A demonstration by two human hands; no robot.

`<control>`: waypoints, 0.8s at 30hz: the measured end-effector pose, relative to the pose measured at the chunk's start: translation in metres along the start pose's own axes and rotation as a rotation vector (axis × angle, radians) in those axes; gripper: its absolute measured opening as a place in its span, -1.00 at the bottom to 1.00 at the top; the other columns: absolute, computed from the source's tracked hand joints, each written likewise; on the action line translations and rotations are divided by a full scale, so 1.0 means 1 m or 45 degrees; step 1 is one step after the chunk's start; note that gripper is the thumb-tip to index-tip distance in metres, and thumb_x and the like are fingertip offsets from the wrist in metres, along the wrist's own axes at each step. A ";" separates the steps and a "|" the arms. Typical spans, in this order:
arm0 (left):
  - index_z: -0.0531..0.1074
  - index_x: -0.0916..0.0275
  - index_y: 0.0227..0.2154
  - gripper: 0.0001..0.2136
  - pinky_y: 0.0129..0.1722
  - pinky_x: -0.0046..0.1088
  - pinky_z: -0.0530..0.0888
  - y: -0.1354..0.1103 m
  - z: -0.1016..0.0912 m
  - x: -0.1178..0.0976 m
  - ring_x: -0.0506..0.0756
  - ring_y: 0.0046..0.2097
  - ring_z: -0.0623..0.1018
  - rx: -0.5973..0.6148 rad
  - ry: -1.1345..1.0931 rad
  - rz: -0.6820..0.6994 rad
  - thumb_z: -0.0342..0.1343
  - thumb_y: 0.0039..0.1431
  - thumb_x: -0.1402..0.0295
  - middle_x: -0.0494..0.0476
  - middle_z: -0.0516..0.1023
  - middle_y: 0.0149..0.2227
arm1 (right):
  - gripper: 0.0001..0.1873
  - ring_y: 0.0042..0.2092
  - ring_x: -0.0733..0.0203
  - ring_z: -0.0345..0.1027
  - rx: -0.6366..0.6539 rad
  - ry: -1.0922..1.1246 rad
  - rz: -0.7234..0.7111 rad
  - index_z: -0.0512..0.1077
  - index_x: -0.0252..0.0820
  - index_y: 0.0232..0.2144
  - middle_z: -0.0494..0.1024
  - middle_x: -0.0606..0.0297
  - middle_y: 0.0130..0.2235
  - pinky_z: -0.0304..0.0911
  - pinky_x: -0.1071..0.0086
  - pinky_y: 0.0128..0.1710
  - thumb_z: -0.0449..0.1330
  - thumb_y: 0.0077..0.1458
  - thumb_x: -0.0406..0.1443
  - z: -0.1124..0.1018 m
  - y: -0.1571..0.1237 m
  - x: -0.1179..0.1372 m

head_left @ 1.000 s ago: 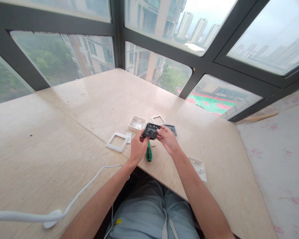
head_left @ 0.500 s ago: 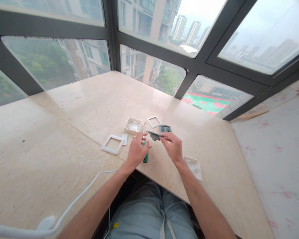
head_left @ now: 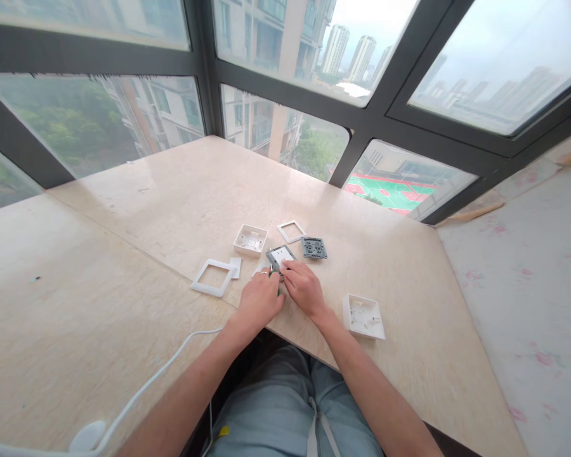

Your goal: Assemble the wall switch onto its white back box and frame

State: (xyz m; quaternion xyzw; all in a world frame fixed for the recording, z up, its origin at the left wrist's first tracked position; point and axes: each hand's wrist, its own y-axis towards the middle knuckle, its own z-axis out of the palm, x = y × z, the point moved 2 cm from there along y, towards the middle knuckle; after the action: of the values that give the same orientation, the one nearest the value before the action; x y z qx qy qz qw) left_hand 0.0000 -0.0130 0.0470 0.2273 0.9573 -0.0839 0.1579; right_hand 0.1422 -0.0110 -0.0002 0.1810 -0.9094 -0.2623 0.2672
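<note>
A wall socket (head_left: 282,255) with a white face and a grey frame is face up just beyond my hands. At its near edge my right hand (head_left: 305,289) is closed, with the thumb and fingertips on the socket. My left hand (head_left: 261,299) is wrapped round a screwdriver, whose green handle (head_left: 278,291) shows only in part between the fingers. The screwdriver's tip is hidden near the socket's left corner. Beside the socket, to the right, lies a grey switch or socket module (head_left: 314,247) with its back up.
A white mounting box (head_left: 250,240) stands beyond the socket, another mounting box (head_left: 363,317) to the right. White cover frames (head_left: 200,287) lie left and behind, a small white plate (head_left: 236,267) by the left one. A white cable (head_left: 162,366) crosses the lower left. Windows border the tabletop.
My right hand has lowered the socket and turned its white face up. My left hand has closed round the screwdriver and moved close to the socket. The right mounting box is now more exposed.
</note>
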 end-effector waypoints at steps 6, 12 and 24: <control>0.33 0.26 -0.11 -0.82 -0.20 -0.32 0.47 0.000 -0.003 0.005 0.23 -0.06 0.55 0.031 0.036 -0.111 0.05 0.25 0.35 0.29 0.42 -0.02 | -0.70 0.12 0.05 0.41 0.079 0.046 0.043 0.57 -0.17 -0.11 0.56 0.06 0.06 0.31 0.11 0.16 0.12 0.18 -0.46 -0.012 -0.013 0.005; 0.28 0.29 -0.11 -0.80 -0.23 -0.31 0.46 0.001 -0.005 0.009 0.23 -0.14 0.58 -0.018 0.019 -0.133 -0.02 0.19 0.46 0.33 0.43 -0.08 | -0.65 0.18 0.08 0.34 0.022 0.158 0.255 0.49 -0.02 0.03 0.50 0.14 0.13 0.28 0.08 0.19 0.13 0.23 -0.38 -0.062 -0.045 0.015; 0.34 0.27 -0.06 -0.72 -0.23 -0.32 0.45 -0.007 -0.033 0.007 0.25 -0.13 0.54 -0.147 -0.057 -0.188 0.05 0.14 0.41 0.28 0.47 -0.12 | 0.02 0.43 -0.17 -0.21 0.440 -0.132 0.768 0.03 -0.02 0.36 -0.04 0.04 0.42 -0.11 -0.14 0.35 0.41 -0.06 -0.12 -0.153 -0.148 -0.051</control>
State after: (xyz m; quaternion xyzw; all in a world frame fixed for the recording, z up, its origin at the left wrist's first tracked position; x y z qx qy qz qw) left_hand -0.0180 -0.0083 0.0755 0.1446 0.9709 -0.0449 0.1857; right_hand 0.2999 -0.1631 0.0050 -0.0667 -0.9653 -0.0224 0.2515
